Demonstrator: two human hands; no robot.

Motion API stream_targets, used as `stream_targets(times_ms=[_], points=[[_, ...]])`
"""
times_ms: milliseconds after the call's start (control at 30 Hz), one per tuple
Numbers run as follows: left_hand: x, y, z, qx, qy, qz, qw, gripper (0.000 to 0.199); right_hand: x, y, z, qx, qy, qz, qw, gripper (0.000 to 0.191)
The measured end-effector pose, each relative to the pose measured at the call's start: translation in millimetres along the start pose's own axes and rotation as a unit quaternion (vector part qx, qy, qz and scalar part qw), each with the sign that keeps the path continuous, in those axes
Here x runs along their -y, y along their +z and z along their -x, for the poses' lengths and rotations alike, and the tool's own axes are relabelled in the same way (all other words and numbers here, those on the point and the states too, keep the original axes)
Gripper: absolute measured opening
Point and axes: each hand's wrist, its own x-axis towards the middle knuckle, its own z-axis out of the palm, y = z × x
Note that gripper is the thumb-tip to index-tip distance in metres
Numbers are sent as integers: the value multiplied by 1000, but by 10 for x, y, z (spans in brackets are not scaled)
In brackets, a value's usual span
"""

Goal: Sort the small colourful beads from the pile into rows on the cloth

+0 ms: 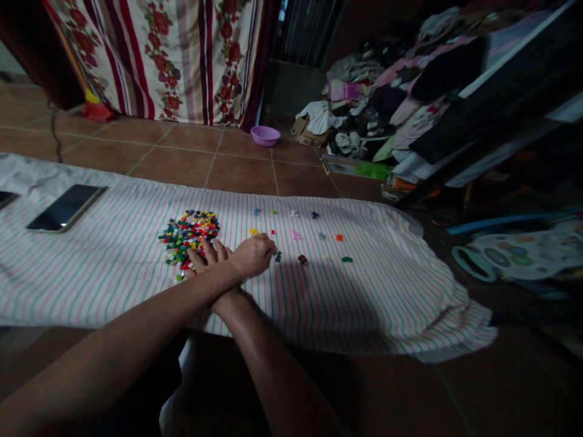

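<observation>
My forearms cross over a striped cloth [387, 303]. My left hand [255, 255], reaching over the right wrist, is closed with its fingertips down beside a small dark grey cluster [278, 257]; whatever it pinches is hidden. My right hand [209, 255] rests with fingers spread at the near edge of a pile of small multicoloured plastic pieces [189, 233]. Little same-coloured groups lie in rough rows to the right, among them yellow [253, 232], blue [255, 211], white [294, 213], purple [314, 215], pink [296, 235], orange [339, 238], brown [302, 260] and green [347, 259]. A single red piece [272, 232] sits near my left hand.
A smartphone [67, 207] lies on the cloth at the left, with part of another dark device [6, 198] at the frame edge. Beyond are a tiled floor, a purple basin [265, 136], a floral curtain [182, 60] and heaped clothes [392, 91].
</observation>
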Motion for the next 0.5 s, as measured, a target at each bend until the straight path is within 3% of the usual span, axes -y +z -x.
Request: stream_targets(times_ms=[200,367,500], points=[[170,-250,145,-44,-84,-42,995,18,50,-136,16,6,-14,-33,999,53],[463,-570,238,-76,-170,-111,976,31,102,-173,-19,-12,16,-50,999,46],[715,-704,347,-95,-213,-139,962,31,114,-173,0,-16,19,-41,999,43]])
